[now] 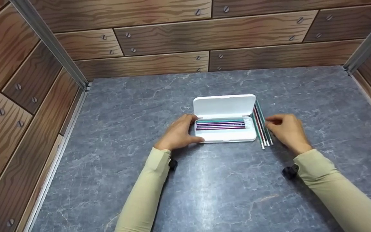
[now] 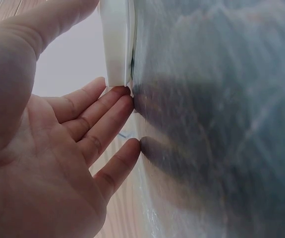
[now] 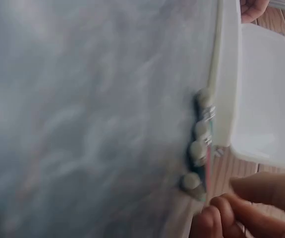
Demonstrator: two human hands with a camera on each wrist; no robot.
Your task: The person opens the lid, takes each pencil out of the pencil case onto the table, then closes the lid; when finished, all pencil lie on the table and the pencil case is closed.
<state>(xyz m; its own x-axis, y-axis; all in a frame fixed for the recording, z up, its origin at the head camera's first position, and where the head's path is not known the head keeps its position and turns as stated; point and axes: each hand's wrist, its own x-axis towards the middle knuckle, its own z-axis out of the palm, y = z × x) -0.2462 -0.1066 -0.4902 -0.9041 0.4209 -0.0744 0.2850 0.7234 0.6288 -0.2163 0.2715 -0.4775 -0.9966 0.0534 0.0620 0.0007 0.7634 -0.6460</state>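
A white pencil case [image 1: 227, 137] lies with its lid [image 1: 224, 106] raised at the back. Inside it are several teal and purple striped pencils [image 1: 221, 125]. My left hand [image 1: 180, 130] rests at the case's left end, thumb on the front corner and fingers by the back corner; the left wrist view shows the fingers nearly straight against the end wall. Along the right end lie several loose pencils [image 1: 261, 125] with white erasers toward me. Beside the outermost one is my right hand [image 1: 287, 129], fingers bent and thumb apart from them, with no pencil visible between them.
The grey marbled tabletop [image 1: 134, 106] extends around the case. Wood-patterned panels [image 1: 159, 42] stand at the back and both sides, with metal posts [image 1: 53, 45] at the corners.
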